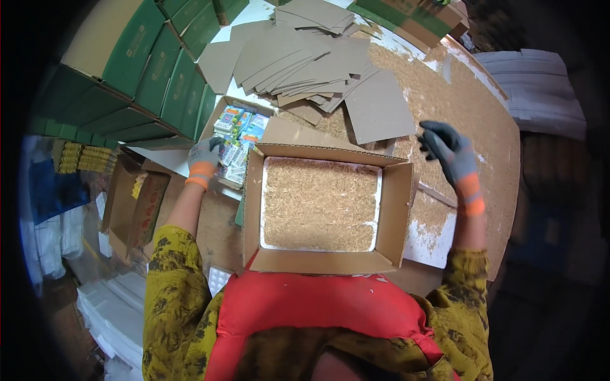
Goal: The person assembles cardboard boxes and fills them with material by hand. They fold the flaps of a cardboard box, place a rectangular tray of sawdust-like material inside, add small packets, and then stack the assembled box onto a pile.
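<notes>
Here, an open carton [327, 209] sits on the surface [483, 133] at its near edge, right in front of the person, flaps spread and its bottom covered with tan straw-like filling. The left hand [204, 160], in a grey glove with an orange cuff, rests on a bundle of small colourful packs [232, 162] just beside the carton's left wall; its fingers curl over the bundle's edge, though whether they actually grip it cannot be told. More packs fill a smaller open box [244, 124] just behind that hand. The right hand [448, 151], gloved the same way, hangs in the air above the surface to the right of the carton, touching nothing, its fingers apart and loosely bent. A loose heap of flat cardboard sheets [311, 63] lies toward the far edge of the surface, behind the carton. The same straw-like filling is scattered over the right part of the surface. Green cartons [162, 63] are stacked along the left edge, well apart from the right hand.
</notes>
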### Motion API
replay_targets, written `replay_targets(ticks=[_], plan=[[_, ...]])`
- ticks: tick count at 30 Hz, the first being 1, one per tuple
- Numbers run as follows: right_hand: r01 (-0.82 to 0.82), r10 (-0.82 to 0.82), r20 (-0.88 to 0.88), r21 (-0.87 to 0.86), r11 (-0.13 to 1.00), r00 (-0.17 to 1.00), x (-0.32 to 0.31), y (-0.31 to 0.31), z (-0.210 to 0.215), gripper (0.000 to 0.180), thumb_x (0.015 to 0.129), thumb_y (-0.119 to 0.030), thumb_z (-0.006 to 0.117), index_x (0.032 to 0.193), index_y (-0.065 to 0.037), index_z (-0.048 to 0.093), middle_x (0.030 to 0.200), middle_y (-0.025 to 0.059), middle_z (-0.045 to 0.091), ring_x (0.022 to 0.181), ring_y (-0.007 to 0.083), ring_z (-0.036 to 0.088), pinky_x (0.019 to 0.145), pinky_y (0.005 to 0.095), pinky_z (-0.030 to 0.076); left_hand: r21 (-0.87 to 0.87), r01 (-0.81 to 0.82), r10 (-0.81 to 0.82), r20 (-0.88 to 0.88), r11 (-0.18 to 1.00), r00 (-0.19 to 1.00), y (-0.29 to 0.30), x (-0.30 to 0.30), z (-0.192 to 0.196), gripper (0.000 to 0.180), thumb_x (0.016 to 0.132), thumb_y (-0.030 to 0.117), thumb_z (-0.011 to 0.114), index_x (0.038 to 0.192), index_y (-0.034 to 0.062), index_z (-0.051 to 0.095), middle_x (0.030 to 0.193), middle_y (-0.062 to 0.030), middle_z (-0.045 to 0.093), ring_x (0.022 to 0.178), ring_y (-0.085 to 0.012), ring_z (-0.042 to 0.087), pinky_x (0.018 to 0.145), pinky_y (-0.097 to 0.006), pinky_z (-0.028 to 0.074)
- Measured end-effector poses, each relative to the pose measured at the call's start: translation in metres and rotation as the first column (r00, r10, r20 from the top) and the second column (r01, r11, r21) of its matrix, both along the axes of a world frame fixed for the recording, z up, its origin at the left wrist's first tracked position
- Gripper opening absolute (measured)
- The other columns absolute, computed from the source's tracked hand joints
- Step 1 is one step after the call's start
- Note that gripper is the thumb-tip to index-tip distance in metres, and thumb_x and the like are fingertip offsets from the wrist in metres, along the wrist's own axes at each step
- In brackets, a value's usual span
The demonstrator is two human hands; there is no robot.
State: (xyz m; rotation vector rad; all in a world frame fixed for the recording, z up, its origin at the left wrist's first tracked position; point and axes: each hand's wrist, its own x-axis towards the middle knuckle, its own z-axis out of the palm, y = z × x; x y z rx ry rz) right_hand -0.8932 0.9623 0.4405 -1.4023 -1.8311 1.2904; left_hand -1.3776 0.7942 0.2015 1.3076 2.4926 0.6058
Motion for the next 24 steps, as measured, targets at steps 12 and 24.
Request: replay_targets(ticks=[12, 24], plan=[[0.133, -0.183, -0.127, -0.329, 0.935, 0.975, 0.055, 0.152, -0.171, 0.056, 0.080, -0.035, 0.076, 0.123, -0.002, 0.061, 0.104, 0.0086, 0.067, 0.087, 0.0158, 0.064, 0.071, 0.0316, 0.053, 0.127, -0.292, 0.255, 0.246, 0.948, 0.935, -0.010, -0.006, 0.037, 0.041, 0.093, 0.042, 0.058, 0.107, 0.0060, 0.070, 0.102, -0.0225, 0.069, 0.096, -0.0403, 0.064, 0.086, -0.041, 0.048], [0.479, -0.415, -0.279, 0.226, 0.848, 0.866, 0.120, 0.044, -0.078, 0.042, 0.088, -0.023, 0.071, 0.120, 0.004, 0.063, 0.111, 0.0072, 0.068, 0.098, 0.0138, 0.062, 0.086, 0.0289, 0.049, 0.693, -0.391, -0.010, 0.498, 0.605, 0.867, -0.009, 0.044, 0.124, 0.043, 0.096, 0.038, 0.061, 0.109, -0.0018, 0.069, 0.093, -0.0061, 0.072, 0.081, -0.0121, 0.062, 0.077, -0.028, 0.049]])
